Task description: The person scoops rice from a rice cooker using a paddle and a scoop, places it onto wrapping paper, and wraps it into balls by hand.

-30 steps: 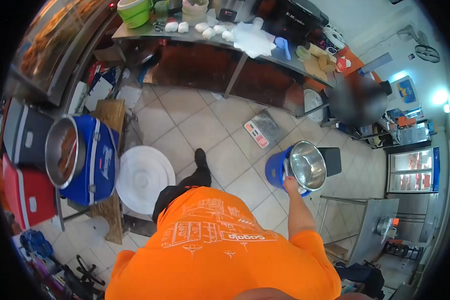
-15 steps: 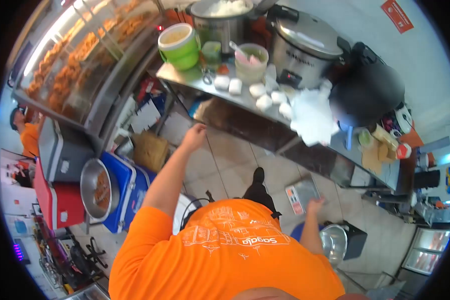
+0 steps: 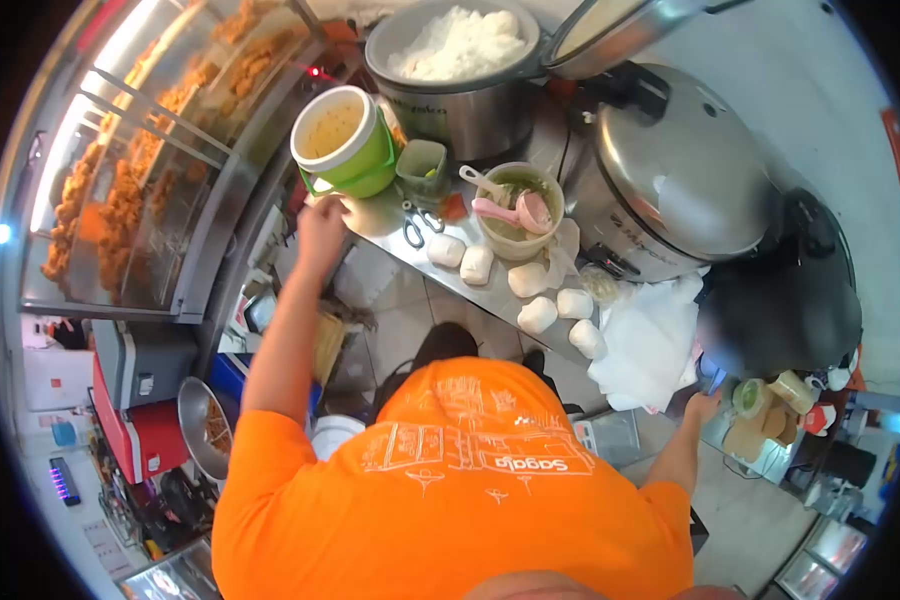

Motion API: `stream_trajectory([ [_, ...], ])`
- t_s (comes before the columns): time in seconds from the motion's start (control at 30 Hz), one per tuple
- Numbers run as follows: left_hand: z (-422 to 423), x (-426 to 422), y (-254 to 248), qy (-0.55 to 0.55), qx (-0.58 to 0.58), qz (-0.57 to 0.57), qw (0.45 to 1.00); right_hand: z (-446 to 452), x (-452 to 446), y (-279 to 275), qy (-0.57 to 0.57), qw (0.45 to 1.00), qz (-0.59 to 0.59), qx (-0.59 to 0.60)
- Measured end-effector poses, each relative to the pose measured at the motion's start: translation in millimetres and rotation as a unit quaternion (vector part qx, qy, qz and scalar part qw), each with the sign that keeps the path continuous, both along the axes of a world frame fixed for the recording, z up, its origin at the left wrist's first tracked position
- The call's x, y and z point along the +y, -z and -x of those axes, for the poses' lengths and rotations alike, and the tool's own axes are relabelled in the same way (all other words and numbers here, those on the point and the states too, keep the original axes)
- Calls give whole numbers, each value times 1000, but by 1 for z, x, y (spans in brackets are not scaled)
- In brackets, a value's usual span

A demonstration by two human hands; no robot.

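Observation:
My left hand (image 3: 322, 232) is raised at the left corner of the steel table, just below a green bucket (image 3: 355, 165) with a white rim. Its fingers are loosely bent and nothing shows in them. My right hand (image 3: 703, 405) is at the table's front edge, close to a blue handle (image 3: 711, 372); its fingers are too small and blurred to tell whether they touch it. Between my hands on the table lie several white wrapped bundles (image 3: 538, 315), scissors (image 3: 415, 228), a tub (image 3: 515, 245) with a pink ladle (image 3: 525, 212), and white plastic sheets (image 3: 650, 340).
An open cooker of rice (image 3: 455, 50) and a lidded cooker (image 3: 680, 160) stand at the back, beside a black pot (image 3: 785, 290). Left is a glass case of fried food (image 3: 130, 200). Below it are coolers (image 3: 135, 420) and a metal bowl (image 3: 202, 425).
My body has moved closer to the table. The left hand has come up beside the green bucket, and the right hand has moved from over the floor to the table's front edge.

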State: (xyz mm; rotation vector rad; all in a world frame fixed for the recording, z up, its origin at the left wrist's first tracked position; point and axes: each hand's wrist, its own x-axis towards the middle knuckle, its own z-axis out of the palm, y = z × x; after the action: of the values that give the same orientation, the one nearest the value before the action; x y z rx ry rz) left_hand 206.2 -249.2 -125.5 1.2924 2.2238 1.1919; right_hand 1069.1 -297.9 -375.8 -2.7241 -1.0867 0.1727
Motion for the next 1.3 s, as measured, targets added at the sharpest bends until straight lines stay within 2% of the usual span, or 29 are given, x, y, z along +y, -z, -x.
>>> stream_trajectory([
  [0.03,22,20,-7,17,5,-58,998,1,-5,6,35,998,-33,-29],
  [0.07,32,40,-32,12,13,-42,999,8,-5,7,76,993,-75,-55],
  [0.1,54,69,-36,42,50,-65,996,24,-5,-6,84,992,-75,-63],
  [0.17,66,138,-74,117,175,-102,972,59,-23,-35,204,967,-152,-23],
  [0.2,43,168,-120,151,190,-19,970,79,-30,-41,210,965,-151,-35],
  [0.23,50,209,-122,204,249,-23,946,101,-37,-42,207,951,-222,-59],
  [0.27,53,249,-126,246,363,-3,899,119,-39,-43,201,931,-294,-81],
  [0.3,53,286,-131,294,426,84,852,143,-42,-53,204,929,-293,-94],
  [0.33,54,331,-123,324,440,172,820,178,-42,-54,12,911,-304,-278],
  [0.37,62,362,-119,333,440,162,818,220,-45,-50,-177,831,-289,-441],
  [0.4,65,386,-115,431,424,210,768,290,-30,-84,-20,923,-335,-189],
  [0.43,66,404,-111,524,407,254,704,358,-4,-123,142,919,-358,81],
  [0.47,70,414,-106,534,410,247,697,390,1,-128,93,913,-382,108],
  [0.5,76,422,-100,581,397,257,663,424,5,-133,44,904,-403,137],
  [0.53,82,429,-96,624,385,268,624,496,28,-196,60,893,-396,205],
  [0.57,85,431,-98,634,395,263,611,507,25,-186,-5,888,-414,201],
  [0.63,90,421,-105,632,370,274,624,548,43,-203,-65,886,-429,162],
  [0.67,92,417,-101,637,376,264,619,563,56,-215,-57,884,-437,155],
  [0.73,99,413,-87,670,337,209,628,586,85,-249,-194,867,-412,203],
  [0.8,95,418,-88,659,382,219,610,610,128,-303,-238,882,-341,221],
  [0.87,91,414,-92,637,465,231,570,623,173,-335,-284,896,-282,194],
  [0.9,91,409,-99,642,460,231,569,638,196,-363,-301,901,-259,177],
  [0.93,91,403,-107,613,472,246,584,651,226,-379,-370,874,-306,69],
  [1.0,91,399,-110,581,481,256,604,672,273,-406,-357,905,-218,74],
  [1.1,88,398,-91,578,469,206,635,698,352,-416,-376,926,-38,-24],
  [1.13,83,403,-82,596,465,234,611,709,376,-414,-379,924,8,-50],
  [1.17,80,409,-79,614,462,261,585,719,396,-409,-390,918,12,-70],
  [1.23,80,410,-81,606,467,257,590,738,430,-397,-401,911,11,-92],
  [1.3,84,407,-87,602,470,254,593,757,456,-387,-383,907,106,-139],
])
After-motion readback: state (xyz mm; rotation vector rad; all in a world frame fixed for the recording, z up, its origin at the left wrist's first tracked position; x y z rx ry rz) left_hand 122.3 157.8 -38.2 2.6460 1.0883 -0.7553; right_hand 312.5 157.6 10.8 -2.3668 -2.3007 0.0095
